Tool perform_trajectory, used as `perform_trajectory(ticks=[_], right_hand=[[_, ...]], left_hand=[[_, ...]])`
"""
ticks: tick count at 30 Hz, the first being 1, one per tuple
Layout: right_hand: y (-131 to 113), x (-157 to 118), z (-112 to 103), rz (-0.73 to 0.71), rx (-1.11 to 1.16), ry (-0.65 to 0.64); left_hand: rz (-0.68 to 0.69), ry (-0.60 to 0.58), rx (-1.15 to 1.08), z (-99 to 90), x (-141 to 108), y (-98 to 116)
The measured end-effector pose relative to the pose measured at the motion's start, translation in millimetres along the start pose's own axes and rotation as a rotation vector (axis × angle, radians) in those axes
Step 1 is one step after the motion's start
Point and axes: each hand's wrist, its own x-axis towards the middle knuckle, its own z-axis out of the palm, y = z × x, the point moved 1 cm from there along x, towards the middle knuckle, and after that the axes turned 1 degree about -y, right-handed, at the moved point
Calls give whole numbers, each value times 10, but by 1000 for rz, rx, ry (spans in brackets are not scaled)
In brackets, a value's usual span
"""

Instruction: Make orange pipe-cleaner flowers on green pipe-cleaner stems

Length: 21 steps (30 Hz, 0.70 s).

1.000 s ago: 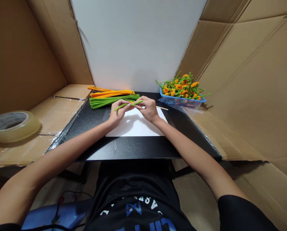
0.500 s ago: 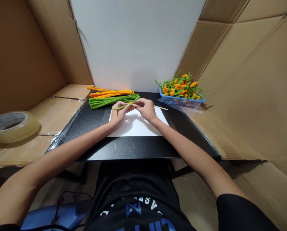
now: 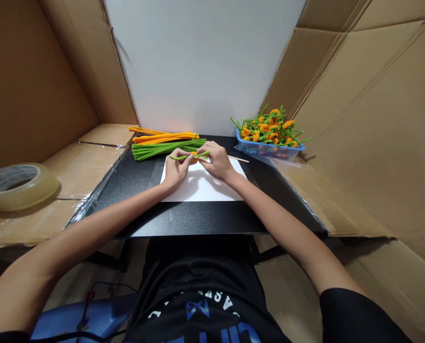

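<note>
2 grips, left hand [image 3: 175,169] and right hand [image 3: 217,161], pinched closed on orange-green piece [image 3: 194,155]; long axis crosswise, between both.

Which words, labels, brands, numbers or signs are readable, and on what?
"S", "A": white lettering on the black fabric shirt; the rest folded or unclear.
Large blue letters, same shirt: cut off, unreadable.
Blue emblem, same shirt: unclear.
Grey print inside the yellowish round tape roll: too blurred.

both arms [image 3: 126,209] forward, fingers [image 3: 186,162] pinched
</note>
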Motion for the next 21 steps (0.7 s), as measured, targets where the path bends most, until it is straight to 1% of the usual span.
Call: perform_trajectory(ticks=[4,6,7,9,12,15,18,19,20,21], right_hand=[[-49,19,-14,24,-12,-14],[-76,32,-34,23,4,-16],[-83,39,-40,47,29,-15],[-81,53,-34,177,128,-15],[-68,72,-1,474,395,-21],[-93,90,-4,770,705,-22],[-152,102,-51,1042,970,-126],[-169,104,-66,1090,1032,-154],[-179,106,-78,1102,1073,-158],[-181,106,-86,1082,1085,-137]], left_hand=[[32,8,52,-2,-6,-11],[42,-2,48,1,-2,-6],[53,-3,54,2,0,0],[82,6,94,7,1,21],[142,16,163,15,-11,71],[242,-30,213,21,-30,127],[332,-72,270,18,-37,162],[332,-68,273,14,-32,163],[315,-57,263,8,-25,159],[283,-41,244,2,-15,150]])
